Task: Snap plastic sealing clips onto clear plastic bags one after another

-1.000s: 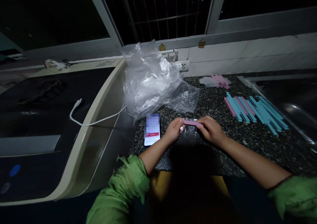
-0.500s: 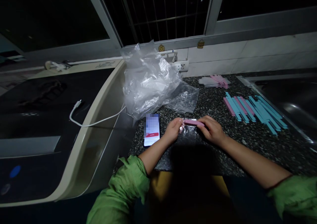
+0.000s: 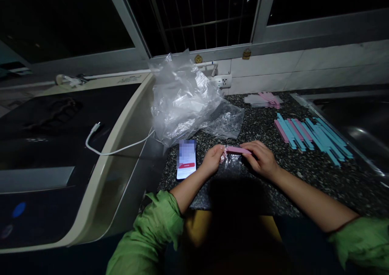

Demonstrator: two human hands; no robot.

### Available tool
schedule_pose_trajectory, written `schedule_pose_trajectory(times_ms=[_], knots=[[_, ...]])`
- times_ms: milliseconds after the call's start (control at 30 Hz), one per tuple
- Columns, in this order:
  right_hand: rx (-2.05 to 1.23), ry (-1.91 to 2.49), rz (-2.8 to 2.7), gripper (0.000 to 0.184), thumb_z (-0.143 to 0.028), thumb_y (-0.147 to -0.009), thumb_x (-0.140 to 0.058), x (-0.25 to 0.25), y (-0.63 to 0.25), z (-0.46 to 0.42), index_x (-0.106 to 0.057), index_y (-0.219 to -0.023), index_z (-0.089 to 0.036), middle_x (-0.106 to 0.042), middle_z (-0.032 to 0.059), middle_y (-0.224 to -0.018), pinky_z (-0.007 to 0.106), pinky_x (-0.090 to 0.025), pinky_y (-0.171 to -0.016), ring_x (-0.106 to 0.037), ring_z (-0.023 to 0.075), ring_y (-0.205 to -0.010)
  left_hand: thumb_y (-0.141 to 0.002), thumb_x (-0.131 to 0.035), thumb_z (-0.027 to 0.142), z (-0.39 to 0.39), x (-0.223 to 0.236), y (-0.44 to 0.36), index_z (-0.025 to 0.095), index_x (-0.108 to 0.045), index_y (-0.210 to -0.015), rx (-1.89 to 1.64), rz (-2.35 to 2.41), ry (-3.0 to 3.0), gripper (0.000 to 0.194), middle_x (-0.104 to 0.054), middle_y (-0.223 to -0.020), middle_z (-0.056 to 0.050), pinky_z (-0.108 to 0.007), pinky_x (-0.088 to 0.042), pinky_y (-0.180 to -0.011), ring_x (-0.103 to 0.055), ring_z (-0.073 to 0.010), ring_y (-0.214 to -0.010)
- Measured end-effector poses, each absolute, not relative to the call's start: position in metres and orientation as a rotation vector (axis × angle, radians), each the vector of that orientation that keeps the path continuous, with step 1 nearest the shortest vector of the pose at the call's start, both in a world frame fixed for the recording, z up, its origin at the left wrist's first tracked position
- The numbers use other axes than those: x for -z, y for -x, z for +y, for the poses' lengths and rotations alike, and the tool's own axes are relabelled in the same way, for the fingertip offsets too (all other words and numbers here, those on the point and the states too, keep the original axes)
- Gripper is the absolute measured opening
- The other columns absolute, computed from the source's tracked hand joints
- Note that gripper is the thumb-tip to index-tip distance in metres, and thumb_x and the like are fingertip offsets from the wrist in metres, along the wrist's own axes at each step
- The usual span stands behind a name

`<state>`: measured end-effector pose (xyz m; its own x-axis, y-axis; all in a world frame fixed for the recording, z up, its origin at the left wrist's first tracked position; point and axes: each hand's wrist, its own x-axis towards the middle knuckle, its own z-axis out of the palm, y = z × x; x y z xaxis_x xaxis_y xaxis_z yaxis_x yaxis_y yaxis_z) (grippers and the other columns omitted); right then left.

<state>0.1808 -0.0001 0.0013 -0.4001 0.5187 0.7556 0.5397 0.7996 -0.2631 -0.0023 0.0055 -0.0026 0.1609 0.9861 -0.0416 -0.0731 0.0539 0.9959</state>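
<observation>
In front of me, a pink flat strip (image 3: 236,150), perhaps a stack of a few, lies level between my hands. My left hand (image 3: 213,158) is closed on a small clear plastic bag (image 3: 230,161) by the strip's left end. At the other end, my right hand (image 3: 260,158) pinches the strip between thumb and fingers. The bag hangs beneath the strip; how far the strip sits inside it, I cannot tell. To the right lie several blue strips (image 3: 323,139) and a few more pink strips (image 3: 281,131) in loose rows.
A lit phone (image 3: 186,161) lies left of my hands on the speckled counter (image 3: 261,125). Behind it is a heap of crumpled clear plastic (image 3: 188,100). Small bags with pink strips (image 3: 267,99) lie near the wall. A washing machine (image 3: 100,165) stands left, a sink (image 3: 364,125) right.
My right fingers have shifted slightly on the end of the pink strip. My left hand and the things on the counter stay where they were.
</observation>
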Motion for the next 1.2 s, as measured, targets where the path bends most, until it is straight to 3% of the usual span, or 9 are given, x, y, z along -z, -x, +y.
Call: schedule_pose_trajectory(times_ms=[233,467,1033,1200], knots=[[0.084,0.769,-2.041,0.012,-0.017,-0.081,-0.052,-0.0046,-0.1818,-0.0016,-0.055,-0.092,-0.020,-0.064,0.0072,-0.086,0.036,-0.048,-0.069,-0.059,0.0190,-0.080,-0.063,-0.057,0.061,0.0036,0.0001,0.0027,0.018,-0.044,-0.055,-1.079,1.068,-1.201,0.046,-0.040,-0.050,0.004,-0.023,-0.027,-0.049,-0.035,-0.0089,-0.050],[0.090,0.766,-2.020,0.011,-0.015,-0.080,-0.052,-0.0070,-0.1824,-0.0028,-0.055,-0.090,-0.020,-0.064,0.0069,-0.083,0.035,-0.046,-0.068,-0.058,0.0185,-0.078,-0.057,-0.056,0.069,0.0038,0.0017,0.0028,0.018,-0.044,-0.055,-1.081,1.053,-1.203,0.053,-0.040,-0.049,0.005,-0.023,-0.026,-0.047,-0.034,-0.0082,-0.048],[0.139,0.735,-1.984,0.014,-0.012,-0.077,-0.055,-0.0100,-0.1844,-0.0025,-0.054,-0.090,-0.019,-0.063,0.0060,-0.080,0.033,-0.045,-0.066,-0.058,0.0178,-0.076,-0.057,-0.056,0.069,0.0063,0.0065,0.0035,0.018,-0.045,-0.055,-1.096,1.061,-1.201,0.053,-0.040,-0.048,0.005,-0.022,-0.026,-0.048,-0.035,-0.0081,-0.047],[0.145,0.739,-1.971,0.015,-0.013,-0.077,-0.055,-0.0110,-0.1858,-0.0028,-0.054,-0.090,-0.019,-0.064,0.0062,-0.081,0.034,-0.045,-0.066,-0.058,0.0181,-0.075,-0.064,-0.056,0.062,0.0054,0.0031,0.0034,0.018,-0.044,-0.054,-1.093,1.079,-1.193,0.047,-0.040,-0.048,0.005,-0.022,-0.026,-0.048,-0.035,-0.0081,-0.048]])
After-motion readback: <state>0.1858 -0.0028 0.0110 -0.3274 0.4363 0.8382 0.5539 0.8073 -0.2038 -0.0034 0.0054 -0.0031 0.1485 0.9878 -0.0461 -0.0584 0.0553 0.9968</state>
